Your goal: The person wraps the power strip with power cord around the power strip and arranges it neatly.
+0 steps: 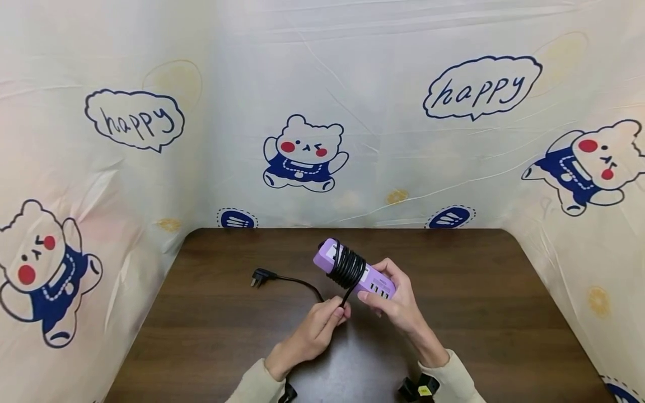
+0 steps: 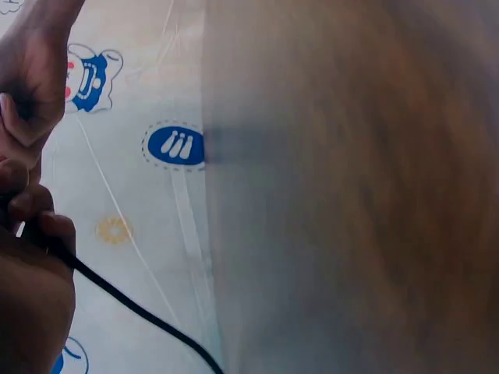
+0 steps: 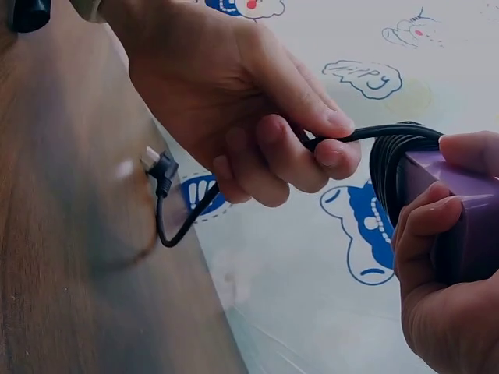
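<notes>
A purple power strip point(image 1: 380, 282) with a row of USB ports is gripped at its near end by my right hand point(image 1: 398, 299). Several turns of black cord point(image 1: 347, 267) are wound round its middle. My left hand point(image 1: 317, 327) pinches the cord just beside the strip, as the right wrist view also shows, with the thumb and fingers of that left hand point(image 3: 249, 117) on the cord. Past the left hand, the loose end runs leftward to a black plug point(image 1: 263, 276) with metal prongs. In the left wrist view only a stretch of cord point(image 2: 140, 310) shows clearly.
A dark brown wooden table point(image 1: 211, 347) lies below both hands. White curtains point(image 1: 383, 140) printed with bears and the word "happy" stand along the back and both sides. Black wrist devices point(image 1: 419, 387) sit at the sleeves.
</notes>
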A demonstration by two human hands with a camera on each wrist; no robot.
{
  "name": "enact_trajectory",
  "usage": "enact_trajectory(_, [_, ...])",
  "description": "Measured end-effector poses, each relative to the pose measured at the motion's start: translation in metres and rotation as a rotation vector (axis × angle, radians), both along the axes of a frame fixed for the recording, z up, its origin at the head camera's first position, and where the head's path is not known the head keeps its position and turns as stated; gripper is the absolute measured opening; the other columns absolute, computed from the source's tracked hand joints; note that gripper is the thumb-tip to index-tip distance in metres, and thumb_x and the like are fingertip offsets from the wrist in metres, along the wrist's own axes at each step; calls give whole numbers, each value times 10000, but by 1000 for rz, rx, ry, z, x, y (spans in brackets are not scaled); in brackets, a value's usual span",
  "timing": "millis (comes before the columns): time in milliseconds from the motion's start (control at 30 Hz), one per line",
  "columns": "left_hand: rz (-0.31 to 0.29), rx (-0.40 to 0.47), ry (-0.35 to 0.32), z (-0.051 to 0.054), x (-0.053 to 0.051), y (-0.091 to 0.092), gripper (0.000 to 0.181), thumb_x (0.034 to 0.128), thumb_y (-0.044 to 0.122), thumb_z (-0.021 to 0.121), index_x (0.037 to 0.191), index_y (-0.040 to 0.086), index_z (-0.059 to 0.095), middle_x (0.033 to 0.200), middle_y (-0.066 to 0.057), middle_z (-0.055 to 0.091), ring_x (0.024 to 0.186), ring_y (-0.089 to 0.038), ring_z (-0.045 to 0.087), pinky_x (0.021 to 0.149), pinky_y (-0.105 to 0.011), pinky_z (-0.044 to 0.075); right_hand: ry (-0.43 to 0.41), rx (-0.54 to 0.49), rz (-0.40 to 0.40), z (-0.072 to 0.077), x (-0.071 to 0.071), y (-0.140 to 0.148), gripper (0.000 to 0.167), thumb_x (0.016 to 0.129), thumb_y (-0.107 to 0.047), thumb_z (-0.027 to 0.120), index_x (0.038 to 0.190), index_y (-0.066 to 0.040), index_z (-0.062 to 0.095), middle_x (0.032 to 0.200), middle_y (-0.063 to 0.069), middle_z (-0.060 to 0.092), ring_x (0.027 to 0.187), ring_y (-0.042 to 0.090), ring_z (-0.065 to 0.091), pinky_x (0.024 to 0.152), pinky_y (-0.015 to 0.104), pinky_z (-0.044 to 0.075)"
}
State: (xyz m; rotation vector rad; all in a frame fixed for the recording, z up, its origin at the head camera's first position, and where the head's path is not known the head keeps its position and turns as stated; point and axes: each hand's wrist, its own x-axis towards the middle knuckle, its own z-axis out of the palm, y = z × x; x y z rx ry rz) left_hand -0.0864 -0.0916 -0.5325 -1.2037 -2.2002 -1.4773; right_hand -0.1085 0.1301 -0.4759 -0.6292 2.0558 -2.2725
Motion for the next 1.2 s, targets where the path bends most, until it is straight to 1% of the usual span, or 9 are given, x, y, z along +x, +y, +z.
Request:
enact_trajectory(100, [-8, -68, -12, 1, -4, -5, 230, 1092, -57, 440, 1051, 116, 586, 786, -13, 541, 737, -9, 467, 699, -139, 429, -9, -25, 10, 0, 0, 0, 364, 848, 34, 756, 1144, 19, 545, 849, 31, 637, 549, 109, 566, 385, 323, 475])
enact_trajectory(333, [46, -162, 78, -3, -11, -13, 198, 1090, -27, 476, 1060, 101, 623, 852, 63, 553, 782, -16, 497, 777, -202, 460, 9, -41, 60, 1, 0, 2, 354, 862, 34, 746, 1144, 38, 531, 866, 16, 634, 550, 110, 566, 381, 318, 469])
enact_trajectory(400, [62, -185, 87, -4, -12, -15, 191, 1097, -9, 480, 1057, 105, 627, 868, 78, 557, 800, -19, 509, 800, -220, 466, 11, -57, 75, 2, 0, 2, 348, 865, 30, 743, 1140, 40, 528, 861, 21, 630, 546, 115, 562, 375, 317, 461])
enact_trajectory(500, [71, -213, 73, -4, -13, -18, 192, 1113, 23, 475, 1035, 125, 617, 875, 85, 560, 806, -15, 508, 797, -225, 463, 18, -72, 93, 6, 2, 3, 344, 864, 28, 740, 1136, 35, 530, 851, 28, 626, 538, 120, 558, 369, 313, 451])
enact_trajectory(600, [77, -243, 22, -3, -13, -22, 199, 1130, 66, 469, 1005, 135, 608, 875, 90, 554, 797, -5, 489, 768, -216, 444, 33, -63, 113, 8, 4, 4, 341, 860, 35, 737, 1135, 29, 535, 849, 36, 622, 530, 128, 554, 368, 315, 451])
enact_trajectory(733, [72, -256, -32, 0, -16, -22, 202, 1143, 93, 452, 1057, 95, 635, 932, 14, 643, 847, -32, 564, 788, -243, 511, 50, -39, 143, 10, 6, 4, 338, 856, 48, 728, 1134, 20, 538, 875, 43, 637, 542, 127, 556, 370, 319, 458])
enact_trajectory(833, [84, -256, -34, 1, -19, -22, 213, 1138, 75, 450, 1087, 75, 657, 971, -69, 704, 883, -76, 623, 807, -284, 563, 57, -37, 165, 10, 7, 3, 338, 851, 57, 730, 1129, 20, 541, 888, 51, 656, 552, 115, 558, 364, 321, 453])
enact_trajectory(1033, [153, -326, -24, 7, -23, -25, 140, 1086, 38, 523, 1015, 106, 622, 916, 0, 622, 849, -60, 548, 778, -276, 517, 59, -16, 211, 12, 9, 2, 312, 846, 49, 736, 1095, 2, 555, 901, 44, 667, 579, 79, 580, 356, 319, 461])
enact_trajectory(1200, [159, -346, -33, 17, -27, -31, 109, 1044, -2, 546, 1112, 79, 571, 975, 9, 565, 918, -97, 532, 835, -301, 486, 86, -11, 242, 17, 8, 3, 324, 833, 46, 741, 1092, -3, 554, 898, 67, 660, 588, 72, 587, 342, 323, 454])
